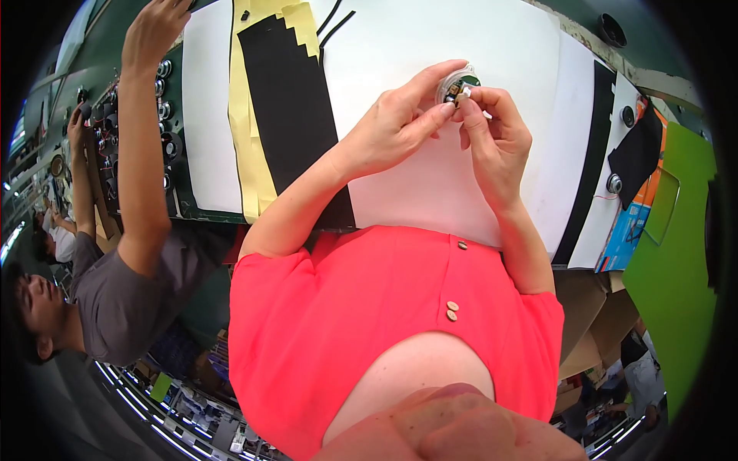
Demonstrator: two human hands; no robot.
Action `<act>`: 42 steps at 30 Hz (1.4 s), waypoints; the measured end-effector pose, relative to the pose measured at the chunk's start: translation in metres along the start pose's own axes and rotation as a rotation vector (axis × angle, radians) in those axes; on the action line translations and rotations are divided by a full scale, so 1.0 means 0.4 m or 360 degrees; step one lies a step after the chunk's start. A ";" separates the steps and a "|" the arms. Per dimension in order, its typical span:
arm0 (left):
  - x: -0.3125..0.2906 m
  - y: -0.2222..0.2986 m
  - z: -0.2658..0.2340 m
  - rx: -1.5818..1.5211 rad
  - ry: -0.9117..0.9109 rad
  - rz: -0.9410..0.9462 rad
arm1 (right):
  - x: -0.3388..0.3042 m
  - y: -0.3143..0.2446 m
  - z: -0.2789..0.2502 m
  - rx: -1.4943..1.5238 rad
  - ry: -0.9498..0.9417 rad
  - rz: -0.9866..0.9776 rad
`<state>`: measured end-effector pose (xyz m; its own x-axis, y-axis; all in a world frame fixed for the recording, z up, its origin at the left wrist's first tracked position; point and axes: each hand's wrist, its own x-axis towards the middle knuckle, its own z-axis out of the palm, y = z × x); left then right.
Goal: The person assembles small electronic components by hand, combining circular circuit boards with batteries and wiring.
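A small round part (446, 91) with a clear rim and a green circuit board inside is held above the white table by my left hand (400, 123). The fingers of that hand curl round its edge, thumb in front. My right hand (496, 134) is closed in a pinch at the near right side of the part. Between its thumb and fingertips is a small whitish piece (463, 95), partly covered by the fingers, so its exact kind cannot be made out. Both hands meet at the part, over the white table surface (430, 38).
Left of my arms lies a black sheet (288, 92) with a stepped edge, on yellow paper (250, 146). A co-worker's arm (142, 154) reaches over the table beside several speakers (164, 111). To the right are a black strip (588, 161), a small speaker (614, 183) and a green panel (673, 253).
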<state>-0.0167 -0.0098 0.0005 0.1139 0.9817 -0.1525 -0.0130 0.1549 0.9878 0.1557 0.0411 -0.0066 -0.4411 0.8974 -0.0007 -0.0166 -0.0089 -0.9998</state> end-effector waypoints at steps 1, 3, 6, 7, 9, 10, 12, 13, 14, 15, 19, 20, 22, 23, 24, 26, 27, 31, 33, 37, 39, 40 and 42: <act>0.000 -0.001 0.000 0.0042 0.0008 -0.0016 | -0.001 -0.002 0.001 -0.0013 0.0008 0.0027; 0.002 -0.017 0.003 -0.0059 0.0016 0.0050 | 0.000 0.010 -0.006 0.0036 -0.0018 0.0024; 0.008 -0.027 0.002 -0.0223 0.0046 0.0122 | 0.002 0.001 -0.005 0.0028 -0.0038 0.0027; 0.009 -0.028 0.001 -0.0286 0.0064 0.0128 | 0.003 -0.003 -0.003 -0.0032 -0.0030 0.0034; 0.010 -0.032 -0.001 -0.0208 0.0098 0.0152 | 0.003 0.008 -0.002 -0.0113 -0.0017 -0.0045; 0.009 -0.033 -0.001 -0.0130 0.0130 0.0179 | 0.004 0.015 -0.003 -0.0195 -0.0003 -0.0126; 0.007 -0.016 -0.004 -0.0090 0.0150 0.0184 | 0.017 -0.004 -0.021 -0.0181 -0.0140 0.0099; 0.002 -0.013 -0.004 -0.0049 0.0174 0.0196 | 0.021 -0.013 -0.030 -0.0166 -0.0282 0.0317; -0.001 -0.022 -0.005 -0.0056 0.0170 0.0182 | 0.023 -0.013 -0.033 -0.0164 -0.0279 0.0334; 0.005 -0.031 -0.012 0.0024 0.0134 0.0244 | 0.030 -0.013 -0.037 -0.0158 -0.0280 0.0261; 0.016 -0.046 0.008 0.0047 0.0312 0.0384 | 0.027 -0.018 -0.035 -0.0146 -0.0197 0.0201; 0.017 -0.049 0.011 0.0046 0.0312 0.0382 | 0.026 -0.019 -0.029 -0.0183 -0.0141 0.0187; 0.018 -0.055 0.012 0.0012 0.0343 0.0398 | 0.017 0.000 -0.013 -0.0260 -0.0060 0.0068; 0.019 -0.055 0.009 0.0013 0.0344 0.0397 | 0.015 0.007 -0.009 -0.0338 0.0020 -0.0053; 0.017 -0.053 0.004 0.0043 0.0326 0.0335 | 0.015 0.009 -0.009 -0.0337 0.0017 -0.0051; 0.013 -0.045 -0.002 0.0075 0.0311 0.0272 | 0.015 0.010 -0.010 -0.0561 -0.0053 -0.0239; 0.012 -0.039 -0.002 0.0061 0.0251 0.0287 | 0.015 0.007 -0.010 -0.0562 -0.0053 -0.0237; 0.001 -0.018 0.012 0.0040 0.0298 0.0288 | 0.024 -0.007 -0.022 -0.0348 -0.0198 -0.0025; -0.002 -0.023 0.005 0.0160 0.0270 0.0292 | 0.025 -0.006 -0.027 -0.0227 -0.0273 0.0118; 0.000 -0.033 0.004 0.0267 0.0237 0.0297 | 0.022 -0.003 -0.027 -0.0202 -0.0253 0.0075; -0.002 -0.028 0.006 0.0312 0.0242 0.0290 | 0.022 -0.005 -0.023 -0.0206 -0.0234 0.0061; -0.003 -0.027 0.007 0.0357 0.0248 0.0286 | 0.020 -0.006 -0.022 -0.0240 -0.0212 0.0056; -0.001 -0.034 0.007 0.0397 0.0265 0.0343 | 0.018 -0.009 -0.020 -0.0274 -0.0184 0.0057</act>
<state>-0.0136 -0.0127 -0.0129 -0.0288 0.9966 0.0772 0.2258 -0.0688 0.9717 0.1598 0.0512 -0.0033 -0.5387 0.8414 -0.0441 0.1501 0.0442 -0.9877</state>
